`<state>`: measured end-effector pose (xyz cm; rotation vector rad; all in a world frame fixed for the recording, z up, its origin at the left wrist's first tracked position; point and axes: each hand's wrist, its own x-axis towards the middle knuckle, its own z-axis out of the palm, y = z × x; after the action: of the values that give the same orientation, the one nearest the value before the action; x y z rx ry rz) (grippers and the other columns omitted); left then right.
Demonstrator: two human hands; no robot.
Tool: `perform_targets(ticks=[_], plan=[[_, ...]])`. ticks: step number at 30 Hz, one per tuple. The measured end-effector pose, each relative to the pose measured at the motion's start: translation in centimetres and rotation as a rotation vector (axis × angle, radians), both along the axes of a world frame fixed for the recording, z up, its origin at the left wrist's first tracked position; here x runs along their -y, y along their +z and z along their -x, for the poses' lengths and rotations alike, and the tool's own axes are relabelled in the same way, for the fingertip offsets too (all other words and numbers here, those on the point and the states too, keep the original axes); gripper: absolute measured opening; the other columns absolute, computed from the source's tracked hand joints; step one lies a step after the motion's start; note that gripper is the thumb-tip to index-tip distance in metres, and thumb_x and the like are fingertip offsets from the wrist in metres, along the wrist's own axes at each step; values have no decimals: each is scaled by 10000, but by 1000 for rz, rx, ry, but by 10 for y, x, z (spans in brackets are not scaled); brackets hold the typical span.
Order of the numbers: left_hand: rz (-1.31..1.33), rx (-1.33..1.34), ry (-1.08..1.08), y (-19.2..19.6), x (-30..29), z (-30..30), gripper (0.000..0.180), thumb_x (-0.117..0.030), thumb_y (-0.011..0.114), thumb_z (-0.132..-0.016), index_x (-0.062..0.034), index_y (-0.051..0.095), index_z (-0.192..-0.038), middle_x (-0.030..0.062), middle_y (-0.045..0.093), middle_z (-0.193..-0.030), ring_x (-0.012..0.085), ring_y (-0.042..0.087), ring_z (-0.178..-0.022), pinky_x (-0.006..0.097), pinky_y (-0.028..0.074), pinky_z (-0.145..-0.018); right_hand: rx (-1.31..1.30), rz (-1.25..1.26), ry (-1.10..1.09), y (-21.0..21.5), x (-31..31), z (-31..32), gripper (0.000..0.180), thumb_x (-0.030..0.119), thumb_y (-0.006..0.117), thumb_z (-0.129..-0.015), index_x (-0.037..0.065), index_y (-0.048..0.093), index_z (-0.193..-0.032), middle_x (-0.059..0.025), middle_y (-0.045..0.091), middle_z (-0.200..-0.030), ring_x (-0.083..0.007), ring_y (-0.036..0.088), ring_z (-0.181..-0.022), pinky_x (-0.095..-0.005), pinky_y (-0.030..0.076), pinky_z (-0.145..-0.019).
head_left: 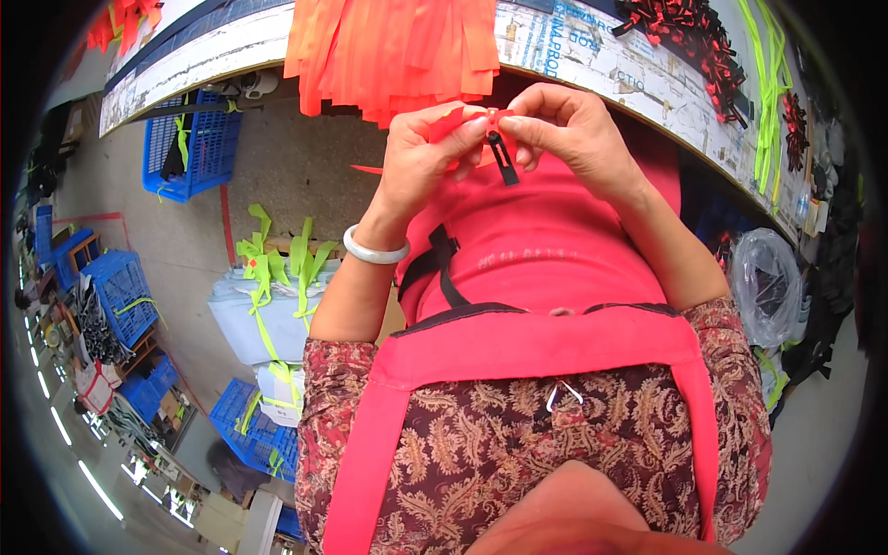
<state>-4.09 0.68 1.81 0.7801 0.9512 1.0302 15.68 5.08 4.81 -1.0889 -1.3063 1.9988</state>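
Both my hands meet just in front of the table edge, above the red apron [536,236] on my lap. My left hand [416,153] is closed, pinching a bright orange-red strip [448,123] between thumb and fingers. From the other side, my right hand [573,129] pinches the same small piece with thumb and forefinger. Between the fingertips hangs a black zipper pull [503,159], long and slotted, pointing down. Fingers cover part of where the pull joins the strip. Close by, a bundle of orange strips [393,55] drapes over the table edge.
On the worn white table [203,83] lie black-and-red pieces [689,51] and yellow-green strips [768,102] at right. A blue crate [208,153] and light blue folded fabric [245,319] are at left. A clear plastic bag [766,287] is at right.
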Motion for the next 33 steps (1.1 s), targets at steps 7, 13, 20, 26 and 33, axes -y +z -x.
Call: perform_targets(ticks=[7, 13, 20, 26, 33], plan=[[17, 60, 8, 2, 0, 0, 194, -132, 636, -919, 14, 687, -1037, 6, 625, -732, 66, 522, -550, 193, 383, -465, 10, -16, 23, 2, -1, -1, 157, 146, 660, -907, -5, 629, -936, -21, 616, -766, -70, 588, -631, -217, 502, -570], [19, 29, 19, -3, 1, -1, 187, -133, 652, -913, 1, 690, -1039, 9, 635, -759, 58, 531, -573, 189, 403, -496, 33, -64, -26, 1, 4, 1, 155, 138, 664, -905, -8, 638, -949, -27, 629, -785, -71, 591, -654, -210, 502, -606], [-134, -118, -70, -14, 5, -1, 100, -52, 674, -876, -14, 705, -964, -30, 624, -802, 40, 522, -675, 197, 424, -585, 137, -296, -25, -10, 10, 1, 128, 111, 659, -905, -2, 651, -964, -6, 646, -832, -48, 585, -737, -204, 485, -633], [-420, -203, -3, -19, 3, -3, 158, 63, 614, -857, 25, 680, -995, 51, 629, -870, 85, 574, -687, 204, 452, -577, 273, -881, 57, 3, 12, 7, 149, 66, 712, -837, 23, 649, -965, -52, 629, -884, -126, 610, -756, -243, 490, -642], [-433, -220, -24, -14, 2, -3, 194, 95, 593, -842, 25, 682, -1001, 59, 636, -885, 94, 588, -720, 211, 465, -606, 214, -844, -25, -2, 17, 9, 171, 49, 730, -809, 33, 647, -958, -73, 616, -874, -162, 608, -747, -262, 491, -633]])
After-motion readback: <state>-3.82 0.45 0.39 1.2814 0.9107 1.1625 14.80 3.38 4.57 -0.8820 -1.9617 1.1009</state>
